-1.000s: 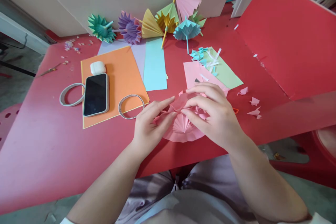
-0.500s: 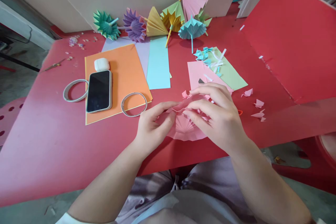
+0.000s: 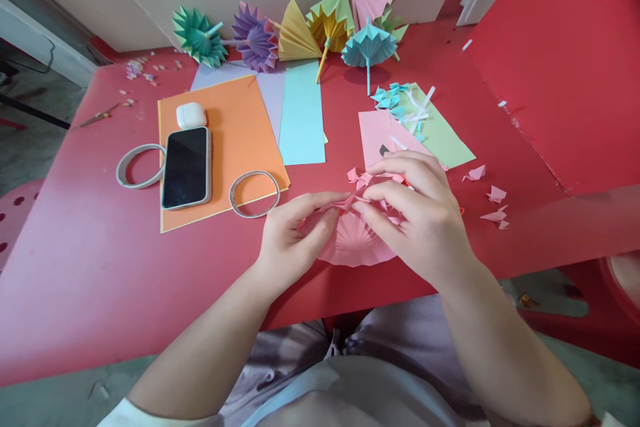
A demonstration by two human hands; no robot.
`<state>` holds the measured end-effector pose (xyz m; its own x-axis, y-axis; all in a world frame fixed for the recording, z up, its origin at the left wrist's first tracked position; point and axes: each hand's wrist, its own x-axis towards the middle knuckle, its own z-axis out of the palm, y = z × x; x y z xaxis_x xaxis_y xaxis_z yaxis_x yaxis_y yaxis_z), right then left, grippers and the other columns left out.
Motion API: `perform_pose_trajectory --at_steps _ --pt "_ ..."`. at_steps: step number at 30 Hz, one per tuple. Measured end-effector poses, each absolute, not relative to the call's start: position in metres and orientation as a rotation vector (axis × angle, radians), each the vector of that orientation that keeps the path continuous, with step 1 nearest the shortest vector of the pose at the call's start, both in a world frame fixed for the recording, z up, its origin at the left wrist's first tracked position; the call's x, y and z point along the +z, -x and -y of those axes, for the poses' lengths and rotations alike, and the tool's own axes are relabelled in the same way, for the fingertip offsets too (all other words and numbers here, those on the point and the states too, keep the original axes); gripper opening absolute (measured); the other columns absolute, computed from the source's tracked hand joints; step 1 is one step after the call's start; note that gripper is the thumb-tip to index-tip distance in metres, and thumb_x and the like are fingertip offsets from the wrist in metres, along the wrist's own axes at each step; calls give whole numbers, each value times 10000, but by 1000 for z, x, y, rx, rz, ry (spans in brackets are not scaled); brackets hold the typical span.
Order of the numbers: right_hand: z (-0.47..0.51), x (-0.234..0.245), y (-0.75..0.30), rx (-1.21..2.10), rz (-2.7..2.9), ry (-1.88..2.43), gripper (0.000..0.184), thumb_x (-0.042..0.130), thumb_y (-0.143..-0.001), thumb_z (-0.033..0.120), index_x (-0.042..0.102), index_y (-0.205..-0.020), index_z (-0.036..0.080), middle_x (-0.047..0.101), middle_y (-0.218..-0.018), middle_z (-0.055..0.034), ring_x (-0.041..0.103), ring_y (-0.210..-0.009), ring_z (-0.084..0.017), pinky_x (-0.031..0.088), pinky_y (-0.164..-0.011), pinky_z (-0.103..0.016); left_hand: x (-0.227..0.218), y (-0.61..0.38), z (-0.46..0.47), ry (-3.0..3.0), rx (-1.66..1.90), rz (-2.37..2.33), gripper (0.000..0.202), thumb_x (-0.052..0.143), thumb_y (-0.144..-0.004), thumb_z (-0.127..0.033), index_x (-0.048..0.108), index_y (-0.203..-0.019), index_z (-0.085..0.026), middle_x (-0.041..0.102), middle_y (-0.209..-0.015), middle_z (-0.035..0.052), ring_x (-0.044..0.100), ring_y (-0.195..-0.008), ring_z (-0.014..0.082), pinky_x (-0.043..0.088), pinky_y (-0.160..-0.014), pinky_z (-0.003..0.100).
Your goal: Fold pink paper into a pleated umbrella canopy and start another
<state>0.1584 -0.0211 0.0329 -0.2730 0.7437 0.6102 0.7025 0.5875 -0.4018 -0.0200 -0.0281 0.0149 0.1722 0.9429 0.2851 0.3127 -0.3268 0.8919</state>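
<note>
My left hand (image 3: 297, 233) pinches a small folded piece of pink paper (image 3: 345, 202) between thumb and forefinger. On the other side of that piece, the thumb and forefinger of my right hand (image 3: 417, 210) are closed on it too. Beneath both hands lies a round, pleated pink paper fan (image 3: 357, 240) with a wavy rim, partly covered by my fingers. Small pink paper scraps (image 3: 359, 178) lie just beyond my fingertips. The exact shape of the held fold is partly hidden.
Several folded paper umbrellas (image 3: 369, 47) stand along the back wall. To the left are an orange sheet (image 3: 235, 127), a phone (image 3: 186, 167), an earbud case (image 3: 191, 116) and two tape rolls (image 3: 255, 194). A large red board (image 3: 565, 80) rises at the right, beside small pink folded pieces (image 3: 496, 194).
The pink piece between my fingertips now shows flatter and narrower, and my right fingers have shifted slightly right. The whole view has tilted a little; the table things are otherwise unchanged.
</note>
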Motion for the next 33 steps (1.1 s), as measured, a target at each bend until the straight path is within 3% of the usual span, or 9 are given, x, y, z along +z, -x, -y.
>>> perform_pose_trajectory --at_steps 33 --pt "20 33 -159 51 2003 1180 62 619 -801 178 606 -749 208 641 -956 -66 565 -1005 -223 476 -904 -429 13 20 29 -1747 1145 -1182 182 572 -843 -158 706 -959 -202 735 -877 20 675 -736 113 553 -676 189"
